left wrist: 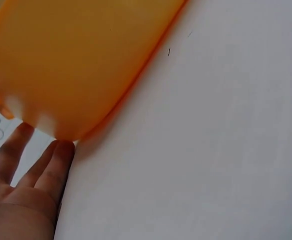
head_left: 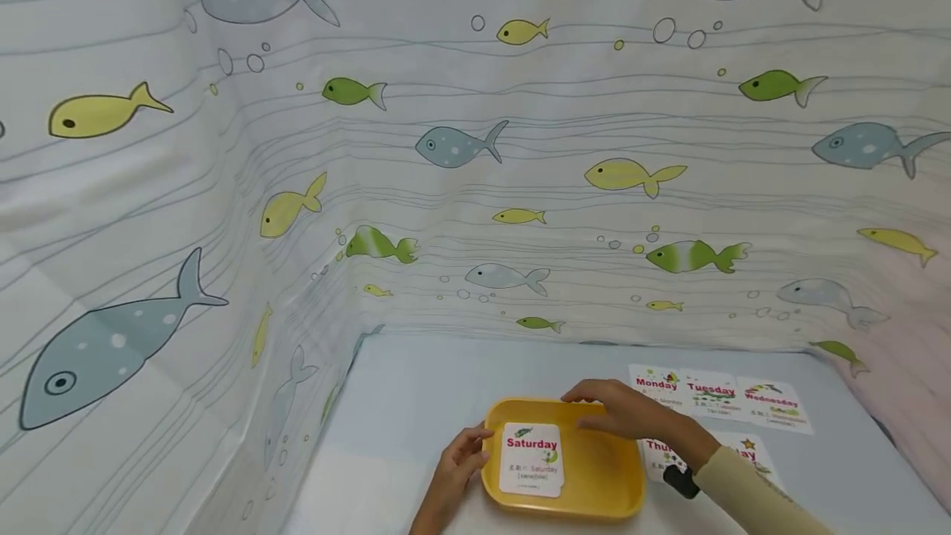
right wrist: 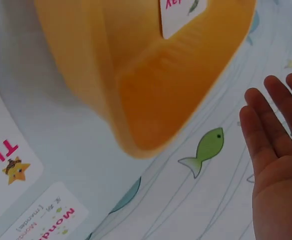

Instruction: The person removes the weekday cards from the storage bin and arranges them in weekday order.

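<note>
A yellow plastic tray [head_left: 602, 469] sits on the pale table, with a white card printed "Saturday" [head_left: 532, 469] lying at its left side; the edge of another card shows beneath it. At the tray's left end, my left hand [head_left: 451, 473] rests its fingertips against the outer wall. The left wrist view shows these fingers [left wrist: 56, 165] fairly straight, touching the tray's end. Over the far right rim is my right hand [head_left: 612, 409], palm down and holding nothing. Its fingers [right wrist: 263, 130] are extended and spread, apart from the tray in the right wrist view.
Right of the tray, cards for Monday [head_left: 656, 386], Tuesday [head_left: 711, 393] and Wednesday [head_left: 774, 403] lie in a row. Nearer are a Thursday card [head_left: 654, 456] and another partly hidden by the right forearm. A fish-patterned cloth [head_left: 446, 205] walls the table's back and sides.
</note>
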Motion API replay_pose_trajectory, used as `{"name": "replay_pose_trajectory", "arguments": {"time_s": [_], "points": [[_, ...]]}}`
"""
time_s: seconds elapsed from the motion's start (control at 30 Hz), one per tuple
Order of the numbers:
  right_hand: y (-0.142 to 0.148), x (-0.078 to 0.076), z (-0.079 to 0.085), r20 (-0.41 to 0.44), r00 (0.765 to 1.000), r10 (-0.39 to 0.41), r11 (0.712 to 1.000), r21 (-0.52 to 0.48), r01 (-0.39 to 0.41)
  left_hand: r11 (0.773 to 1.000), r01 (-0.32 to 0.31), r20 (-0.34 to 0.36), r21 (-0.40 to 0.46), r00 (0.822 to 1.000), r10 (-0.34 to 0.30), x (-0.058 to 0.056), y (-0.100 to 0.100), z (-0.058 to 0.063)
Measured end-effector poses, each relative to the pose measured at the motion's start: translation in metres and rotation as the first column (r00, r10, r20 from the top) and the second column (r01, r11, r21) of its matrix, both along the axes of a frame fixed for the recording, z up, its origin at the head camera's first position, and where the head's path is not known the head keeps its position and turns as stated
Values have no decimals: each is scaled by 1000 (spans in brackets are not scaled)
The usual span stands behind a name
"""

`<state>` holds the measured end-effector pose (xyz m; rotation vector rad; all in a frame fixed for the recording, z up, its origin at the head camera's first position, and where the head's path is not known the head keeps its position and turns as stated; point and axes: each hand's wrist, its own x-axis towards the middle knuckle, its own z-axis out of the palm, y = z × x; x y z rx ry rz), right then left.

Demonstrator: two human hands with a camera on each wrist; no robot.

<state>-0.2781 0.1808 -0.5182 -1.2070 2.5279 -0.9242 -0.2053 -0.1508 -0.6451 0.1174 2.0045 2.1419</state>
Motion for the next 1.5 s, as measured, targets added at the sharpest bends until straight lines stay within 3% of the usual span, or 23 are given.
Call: {"name": "replay_pose_trajectory", "arguments": {"time_s": [0.23,0.7,1.03,1.2,1.5], "points": [[-32,-9,-11,77,993,89,996,23,-91,1000,3,-22,25,1000,-3,-2,0,-1],[-52,-19,-30,19,995,101,990,93,-102,1000,15,-67,15,998,-14,-6,1,4],[-59,-16,-49,-38,978,207,975,93,-203,999,22,-38,49,999,-20,-1,3,1],[-64,-14,-53,-56,975,214,972,108,-208,998,22,-25,62,999,-20,0,1,0],[-69,-9,-66,-9,979,206,969,138,-203,997,26,-38,69,999,-23,2,1,-2]]}}
